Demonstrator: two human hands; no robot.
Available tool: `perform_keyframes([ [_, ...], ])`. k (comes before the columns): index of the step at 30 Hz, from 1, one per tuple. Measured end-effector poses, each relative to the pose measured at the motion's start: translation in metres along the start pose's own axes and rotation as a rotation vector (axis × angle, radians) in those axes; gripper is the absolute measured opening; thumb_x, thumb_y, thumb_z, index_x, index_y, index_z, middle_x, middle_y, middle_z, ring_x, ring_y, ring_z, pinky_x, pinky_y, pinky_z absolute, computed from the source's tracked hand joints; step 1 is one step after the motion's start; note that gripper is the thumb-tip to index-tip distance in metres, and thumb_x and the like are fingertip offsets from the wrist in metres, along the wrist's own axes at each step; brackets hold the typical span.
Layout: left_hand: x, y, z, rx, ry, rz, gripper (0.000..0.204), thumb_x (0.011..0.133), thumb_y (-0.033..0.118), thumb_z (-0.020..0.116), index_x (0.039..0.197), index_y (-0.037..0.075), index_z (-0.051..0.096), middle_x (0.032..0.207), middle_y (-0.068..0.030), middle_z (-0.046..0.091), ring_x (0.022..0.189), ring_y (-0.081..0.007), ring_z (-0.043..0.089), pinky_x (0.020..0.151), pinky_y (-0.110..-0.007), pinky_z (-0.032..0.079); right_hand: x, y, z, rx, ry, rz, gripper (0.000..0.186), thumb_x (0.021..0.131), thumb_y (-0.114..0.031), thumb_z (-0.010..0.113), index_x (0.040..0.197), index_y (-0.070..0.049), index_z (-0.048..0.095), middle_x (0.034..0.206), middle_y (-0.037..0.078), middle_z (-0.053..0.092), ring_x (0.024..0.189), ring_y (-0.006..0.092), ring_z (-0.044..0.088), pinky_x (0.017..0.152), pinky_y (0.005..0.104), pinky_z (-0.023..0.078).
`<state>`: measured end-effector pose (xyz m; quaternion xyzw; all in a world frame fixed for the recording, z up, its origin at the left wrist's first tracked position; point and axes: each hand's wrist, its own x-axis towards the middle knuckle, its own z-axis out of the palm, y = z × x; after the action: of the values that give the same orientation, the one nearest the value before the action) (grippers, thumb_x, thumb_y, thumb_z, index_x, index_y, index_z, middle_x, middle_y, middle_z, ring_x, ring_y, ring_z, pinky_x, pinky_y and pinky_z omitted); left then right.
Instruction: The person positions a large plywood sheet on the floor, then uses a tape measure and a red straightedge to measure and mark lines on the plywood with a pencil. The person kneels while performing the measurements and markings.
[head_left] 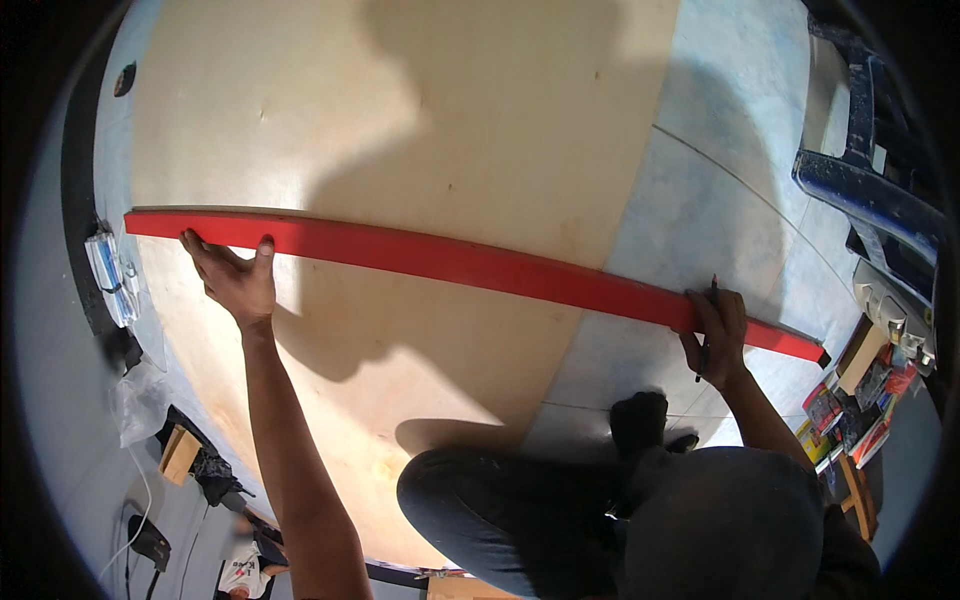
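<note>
A long red straightedge (430, 252) lies across a pale plywood sheet (480, 60). Its right part reaches past the sheet over the bluish-grey tiled floor. My left hand (240, 285) touches the bar's near side close to its left end, thumb and fingers spread apart. Near the right end, my right hand (722, 335) rests its fingers on the bar. A thin dark pencil (704, 355), standing roughly upright in the picture, is held between those fingers. The pencil's upper tip shows beyond the bar's far edge.
My bent legs (490, 510) in dark trousers are close to the sheet's near side. A dark blue metal frame (865, 190) stands at the right, above piled packages (850, 410). Leftward lie a plastic bag (142, 400) and a wood block (180, 455). Another person (245, 572) appears lower left.
</note>
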<state>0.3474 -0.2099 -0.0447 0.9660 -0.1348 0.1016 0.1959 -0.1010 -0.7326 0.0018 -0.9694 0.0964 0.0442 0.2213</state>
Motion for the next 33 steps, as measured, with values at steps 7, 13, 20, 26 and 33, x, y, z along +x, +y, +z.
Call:
perform_keyframes([
  [7,0.0,0.002,0.001,-0.018,-0.021,-0.048,0.147,0.072,0.084,0.084,0.17,-0.006,0.02,0.173,-0.0324,0.032,0.161,-0.0468,0.032,0.131,-0.057,0.028,0.004,-0.003,-0.004,0.048,-0.021,-0.006,0.06,0.08,-0.018,0.09,0.134,-0.001,0.069,0.116,0.02,0.061,0.105,0.0406,0.059,0.09,0.0505,0.05],
  [13,0.0,0.0,0.001,-0.018,-0.03,-0.063,0.147,0.072,0.084,0.083,0.17,-0.004,0.019,0.173,-0.0308,0.032,0.161,-0.046,0.033,0.131,-0.057,0.029,0.004,-0.004,-0.006,0.052,-0.041,0.021,0.057,0.08,-0.02,0.09,0.131,-0.003,0.07,0.117,0.018,0.062,0.108,0.0408,0.059,0.093,0.0509,0.05],
  [20,0.001,0.01,-0.001,-0.069,-0.027,-0.089,0.146,0.072,0.082,0.085,0.17,-0.004,0.02,0.172,-0.0324,0.032,0.16,-0.0466,0.034,0.131,-0.057,0.03,0.008,-0.007,-0.011,0.043,-0.054,0.007,0.058,0.082,-0.019,0.09,0.133,-0.001,0.069,0.119,0.019,0.061,0.108,0.0406,0.059,0.094,0.051,0.051],
  [26,0.002,0.003,-0.001,-0.031,-0.024,-0.068,0.146,0.072,0.083,0.084,0.17,-0.005,0.02,0.172,-0.0339,0.031,0.16,-0.0478,0.034,0.131,-0.057,0.03,0.007,-0.008,-0.009,0.044,-0.037,0.01,0.058,0.081,-0.019,0.09,0.133,-0.002,0.069,0.12,0.018,0.061,0.109,0.04,0.06,0.095,0.0505,0.051],
  [33,-0.005,-0.028,0.007,-0.438,0.051,-0.003,0.135,0.076,0.052,0.099,0.17,-0.006,0.021,0.173,-0.0254,0.035,0.159,-0.0338,0.037,0.128,-0.049,0.037,0.002,0.001,0.001,0.011,-0.101,0.034,0.061,0.08,-0.019,0.092,0.135,-0.004,0.069,0.123,0.021,0.061,0.116,0.0434,0.058,0.099,0.0535,0.05],
])
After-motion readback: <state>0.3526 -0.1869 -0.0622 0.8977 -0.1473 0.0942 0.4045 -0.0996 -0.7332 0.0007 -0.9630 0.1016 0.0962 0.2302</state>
